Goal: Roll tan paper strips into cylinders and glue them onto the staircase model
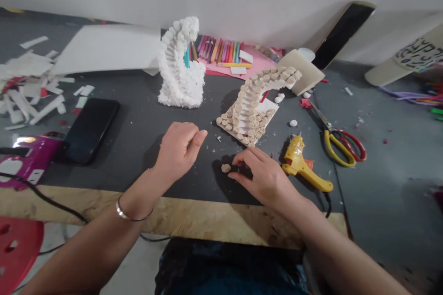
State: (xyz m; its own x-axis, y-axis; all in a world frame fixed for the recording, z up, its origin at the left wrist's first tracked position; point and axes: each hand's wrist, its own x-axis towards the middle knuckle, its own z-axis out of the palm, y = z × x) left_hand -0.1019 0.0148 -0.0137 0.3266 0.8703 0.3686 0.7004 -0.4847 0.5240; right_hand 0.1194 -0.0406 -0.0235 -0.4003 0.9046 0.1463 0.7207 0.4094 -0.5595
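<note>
My left hand [178, 150] hovers over the dark table [145, 124] with its fingers curled loosely inward and nothing visible in them. My right hand [263, 175] rests low on the table, thumb and fingers stretched toward a small tan disc [225, 168] lying just off its fingertips. Behind it stands a curved staircase model [254, 106] covered in similar tan discs on a white base. A white foam staircase model [180, 64] stands further back. A yellow glue gun [302, 163] lies right of my right hand.
Red and yellow scissors [341, 140] lie at right. A black phone [90, 130] and a magenta device [26, 159] sit at left, near white paper scraps [27, 87]. Coloured sticks on pink paper [224, 53] lie at the back. The table's wooden edge [194, 214] runs near me.
</note>
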